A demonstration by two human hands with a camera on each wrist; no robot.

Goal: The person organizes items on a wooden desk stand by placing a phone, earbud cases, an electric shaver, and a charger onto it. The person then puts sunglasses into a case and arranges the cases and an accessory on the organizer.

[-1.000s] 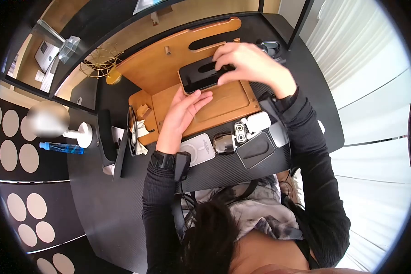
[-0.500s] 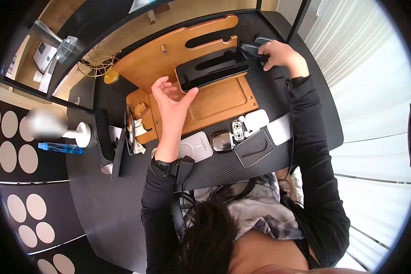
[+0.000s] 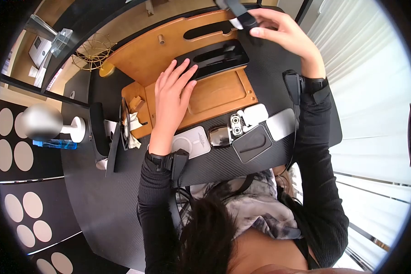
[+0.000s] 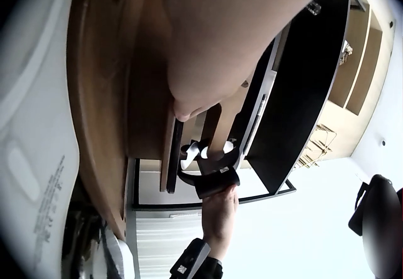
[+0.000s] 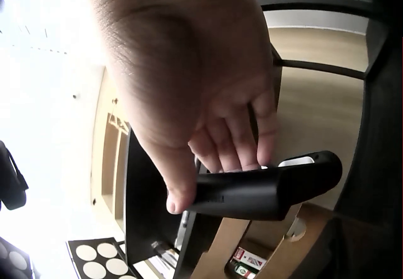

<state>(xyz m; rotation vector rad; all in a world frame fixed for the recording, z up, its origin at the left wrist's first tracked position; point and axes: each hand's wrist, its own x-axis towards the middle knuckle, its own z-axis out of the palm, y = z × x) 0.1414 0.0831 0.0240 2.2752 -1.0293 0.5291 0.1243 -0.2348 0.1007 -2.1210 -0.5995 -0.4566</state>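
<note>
A black phone point(image 3: 213, 58) lies propped on the wooden desk stand point(image 3: 155, 59). My left hand point(image 3: 172, 92) rests on the phone's left end with straight fingers; in the left wrist view its fingertips point(image 4: 189, 106) meet the phone's edge point(image 4: 171, 156). My right hand point(image 3: 281, 32) is raised over the stand's top right corner. It pinches a black curved band point(image 3: 240, 12) between thumb and fingers. That band point(image 5: 267, 191) shows close up in the right wrist view under my right hand point(image 5: 201, 103), and in the left wrist view the same band point(image 4: 211, 179) hangs beyond the stand.
On the black carbon mat point(image 3: 223, 164) in front of the stand lie a white charger pad point(image 3: 192, 142), a small dark case point(image 3: 220, 135), an open earbud case point(image 3: 237, 125), a white case point(image 3: 256, 113), a black pouch point(image 3: 252, 143) and a silver block point(image 3: 281, 123). A gold wire ornament point(image 3: 93, 52) stands behind, left.
My right hand picked up the black band at the far right and lifted it above the stand. My left hand came down from mid-air onto the phone.
</note>
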